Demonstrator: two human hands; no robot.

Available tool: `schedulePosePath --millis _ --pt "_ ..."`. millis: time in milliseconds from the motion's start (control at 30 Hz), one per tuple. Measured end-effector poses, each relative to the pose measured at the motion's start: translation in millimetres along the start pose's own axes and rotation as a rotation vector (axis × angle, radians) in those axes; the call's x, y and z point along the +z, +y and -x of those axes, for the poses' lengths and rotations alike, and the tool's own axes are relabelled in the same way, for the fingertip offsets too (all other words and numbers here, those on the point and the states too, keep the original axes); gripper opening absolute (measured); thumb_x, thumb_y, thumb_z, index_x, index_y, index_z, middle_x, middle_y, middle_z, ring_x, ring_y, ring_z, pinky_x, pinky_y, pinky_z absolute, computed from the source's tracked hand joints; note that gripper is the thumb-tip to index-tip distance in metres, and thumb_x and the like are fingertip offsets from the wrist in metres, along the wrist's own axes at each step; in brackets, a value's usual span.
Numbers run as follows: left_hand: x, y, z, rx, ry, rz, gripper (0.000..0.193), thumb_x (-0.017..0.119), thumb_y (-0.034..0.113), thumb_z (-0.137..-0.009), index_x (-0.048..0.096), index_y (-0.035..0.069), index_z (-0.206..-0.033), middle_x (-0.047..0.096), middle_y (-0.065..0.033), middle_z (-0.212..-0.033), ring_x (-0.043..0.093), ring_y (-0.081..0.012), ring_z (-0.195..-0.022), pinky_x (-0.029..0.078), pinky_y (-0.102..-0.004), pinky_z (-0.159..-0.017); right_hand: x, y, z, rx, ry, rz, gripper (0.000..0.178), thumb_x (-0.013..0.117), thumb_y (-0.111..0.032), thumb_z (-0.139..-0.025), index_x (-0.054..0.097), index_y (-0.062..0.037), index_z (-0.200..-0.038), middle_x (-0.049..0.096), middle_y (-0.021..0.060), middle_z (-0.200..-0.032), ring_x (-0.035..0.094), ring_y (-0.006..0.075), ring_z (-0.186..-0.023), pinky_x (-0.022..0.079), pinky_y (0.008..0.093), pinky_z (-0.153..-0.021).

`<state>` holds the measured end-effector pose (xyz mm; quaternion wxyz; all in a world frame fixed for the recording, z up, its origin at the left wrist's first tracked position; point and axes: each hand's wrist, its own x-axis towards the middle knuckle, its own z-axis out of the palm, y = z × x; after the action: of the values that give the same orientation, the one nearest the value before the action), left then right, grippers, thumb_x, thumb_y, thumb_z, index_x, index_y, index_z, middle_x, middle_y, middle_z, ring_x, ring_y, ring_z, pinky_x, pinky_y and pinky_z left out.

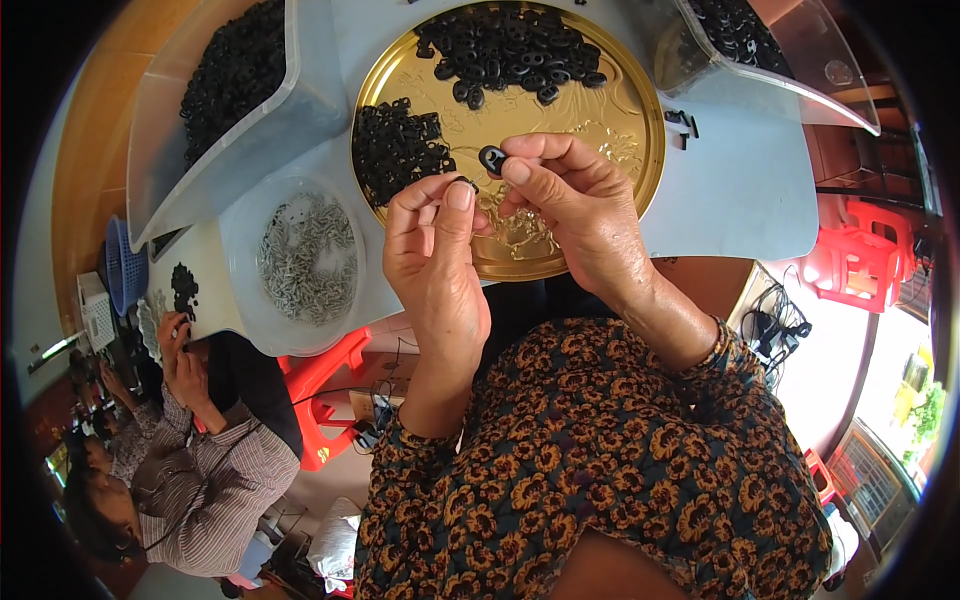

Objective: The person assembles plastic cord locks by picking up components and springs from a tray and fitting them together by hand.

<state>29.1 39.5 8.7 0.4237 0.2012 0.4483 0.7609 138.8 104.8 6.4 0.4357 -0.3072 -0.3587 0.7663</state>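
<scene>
Between the thumb and forefinger of my right hand (590, 215) is a small black oval piece (490, 159) with an opening in it. My left hand (438, 265), close beside it and a little lower, pinches a tiny dark part (466, 182), mostly covered by the fingertips. Both hands hover over the near side of a round gold tray (480, 120). Glossy black oval pieces (520, 55) are heaped along the tray's far side. A second heap, of smaller black parts (400, 150), lies at its left.
Left of the tray stands a round clear tub (352, 290) of small silvery metal parts (310, 255). Clear bins of black pieces stand at far left (290, 90) and far right (730, 75). A co-worker (215, 490) in a striped shirt sits at left. Red stools (865, 260) stand at right.
</scene>
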Motion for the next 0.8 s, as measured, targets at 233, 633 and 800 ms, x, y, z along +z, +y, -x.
schedulePosePath --millis 233,633,800 --pt "3.4 -1.7 -0.3 0.028 0.024 -0.059 0.013 0.063 0.003 -0.090 0.058 0.002 -0.102 0.060 -0.0031 -0.095 0.055 -0.0074 -0.085 0.046 -0.0212 -0.075 2.1 -1.9 1.1 -0.028 -0.005 0.067 0.018 0.066 -0.008 -0.089 0.063 0.0009 -0.105 0.065 0.0017 -0.088 0.058 0.0062 -0.078 0.049 0.0211 -0.072" --pt "0.9 -1.7 -0.6 0.018 0.011 -0.108 0.013 0.063 0.005 -0.090 0.059 0.003 -0.102 0.061 -0.0022 -0.094 0.056 -0.0080 -0.082 0.045 -0.0222 -0.074 4.2 -1.4 2.3 -0.106 -0.058 0.193 0.022 0.062 -0.005 -0.091 0.059 0.0023 -0.111 0.063 0.0023 -0.097 0.058 0.0056 -0.091 0.049 0.0210 -0.081" --pt "-2.7 1.8 -2.1 0.003 -0.044 -0.116 0.012 0.062 0.004 -0.090 0.061 0.001 -0.102 0.064 -0.0040 -0.096 0.057 -0.0084 -0.083 0.046 -0.0226 -0.074 1.6 -7.9 -0.4 -0.086 -0.080 0.223 0.020 0.060 -0.004 -0.092 0.059 0.0028 -0.111 0.064 0.0027 -0.097 0.058 0.0061 -0.090 0.049 0.0212 -0.081"
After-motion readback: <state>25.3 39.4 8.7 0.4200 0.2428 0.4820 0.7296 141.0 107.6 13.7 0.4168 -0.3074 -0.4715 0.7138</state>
